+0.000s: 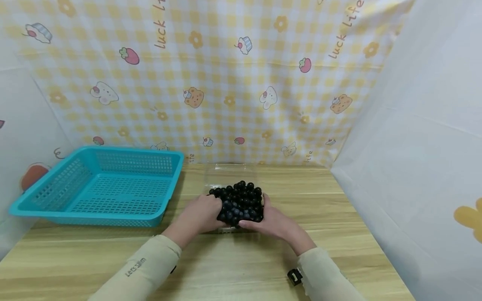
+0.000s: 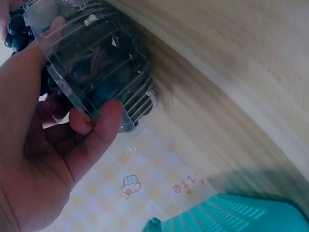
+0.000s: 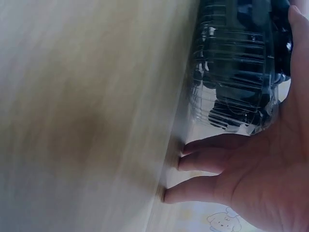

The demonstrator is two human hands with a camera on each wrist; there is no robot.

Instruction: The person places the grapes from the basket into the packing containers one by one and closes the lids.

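Note:
A heaped bunch of black grapes [image 1: 242, 202] fills a clear plastic clamshell box [image 2: 108, 58], whose transparent lid [image 1: 230, 174] lies folded back toward the cloth. On the left side of the heap, my left hand [image 1: 205, 212] holds grapes at the box's rim. Its thumb shows through the plastic, and its fingers [image 2: 104, 128] curl by the edge. My right hand [image 1: 276, 223] rests against the right side, thumb at the front of the grapes. In the right wrist view, its other fingers [image 3: 193, 188] extend beside the box with tips down at the tabletop.
A turquoise perforated basket [image 1: 160, 219] stands on the wooden table [image 1: 241, 267] to the left. Behind the table hangs a yellow checked cloth [image 1: 226, 75] with cartoon prints. A white sheet [image 1: 414, 146] borders the right side. A small black device [image 1: 294, 276] is by the right sleeve.

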